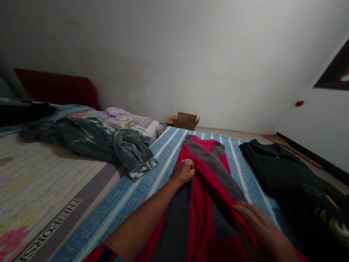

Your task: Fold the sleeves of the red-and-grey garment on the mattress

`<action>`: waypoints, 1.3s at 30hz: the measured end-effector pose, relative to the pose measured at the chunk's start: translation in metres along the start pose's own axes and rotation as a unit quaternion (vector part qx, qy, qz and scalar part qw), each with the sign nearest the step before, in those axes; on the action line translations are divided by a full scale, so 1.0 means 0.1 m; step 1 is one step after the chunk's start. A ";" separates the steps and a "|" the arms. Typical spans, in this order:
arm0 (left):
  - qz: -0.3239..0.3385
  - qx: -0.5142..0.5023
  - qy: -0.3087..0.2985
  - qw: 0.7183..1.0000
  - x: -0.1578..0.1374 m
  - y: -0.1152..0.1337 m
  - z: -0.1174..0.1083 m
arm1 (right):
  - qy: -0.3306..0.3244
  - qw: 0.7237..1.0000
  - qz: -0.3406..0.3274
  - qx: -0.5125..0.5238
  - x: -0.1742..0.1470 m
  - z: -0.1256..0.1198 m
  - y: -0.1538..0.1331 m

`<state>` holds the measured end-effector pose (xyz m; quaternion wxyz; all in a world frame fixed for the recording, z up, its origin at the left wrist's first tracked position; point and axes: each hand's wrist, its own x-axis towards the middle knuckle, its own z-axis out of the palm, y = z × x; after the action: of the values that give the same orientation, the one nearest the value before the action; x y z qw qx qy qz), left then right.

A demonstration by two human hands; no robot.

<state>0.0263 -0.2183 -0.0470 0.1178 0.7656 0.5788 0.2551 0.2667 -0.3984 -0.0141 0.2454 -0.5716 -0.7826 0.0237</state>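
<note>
A red and grey shirt (203,203) lies lengthwise on a blue striped cloth, its neck end pointing away from me and its near part loose and folded over. My left hand (185,171) is closed in a fist on the shirt's left side, pinching the fabric. Lower right, my right hand (259,222) has its fingers bent over the red edge of the same shirt, lifting that side a little; its fingertips are partly dim. The near end of the shirt runs out of view at the bottom.
Beneath is the blue striped cloth (131,198). A green-grey denim garment (89,140) lies on the patterned bed (68,174) at left, a sleeve hanging over. Dark folded clothes (275,163) are at right. An open cardboard box (185,120) stands by the wall.
</note>
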 end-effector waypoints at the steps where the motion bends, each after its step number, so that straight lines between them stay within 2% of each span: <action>1: 0.001 -0.003 0.001 1.000 -0.01 -0.01 0.01 | -0.040 0.998 -0.049 -0.017 0.23 0.10 -0.17; 3: 0.006 -0.009 0.004 1.000 -0.02 -0.01 0.02 | -0.073 0.992 -0.062 -0.081 0.67 0.28 -0.43; 5: 0.011 -0.016 0.011 1.000 -0.04 -0.02 0.03 | -0.115 0.981 -0.069 -0.137 1.01 0.42 -0.56; 9: 0.007 -0.031 0.013 0.999 -0.07 -0.01 0.02 | -0.136 0.973 -0.047 -0.182 1.32 0.55 -0.50; 14: 0.003 -0.056 0.010 0.998 -0.09 0.00 0.02 | -0.128 0.984 0.034 -0.117 1.42 0.53 -0.32; 17: -0.007 -0.069 0.017 0.997 -0.10 -0.01 0.04 | -0.128 0.986 0.052 -0.093 1.47 0.52 -0.32; 26: 0.003 -0.132 0.067 0.989 -0.10 -0.04 0.06 | -0.131 0.978 0.061 -0.149 1.50 0.52 -0.39; 33: 0.032 -0.161 0.146 0.976 -0.11 -0.04 0.03 | -0.145 0.974 0.062 -0.161 1.54 0.55 -0.36; 39: 0.016 -0.180 0.136 0.974 -0.09 -0.05 0.02 | -0.166 0.970 0.050 -0.170 1.55 0.53 -0.33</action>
<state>0.0211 -0.2255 -0.0533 0.1700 0.6990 0.5217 0.4586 0.1812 -0.2565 0.0053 0.0096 -0.6315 -0.7754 -0.0027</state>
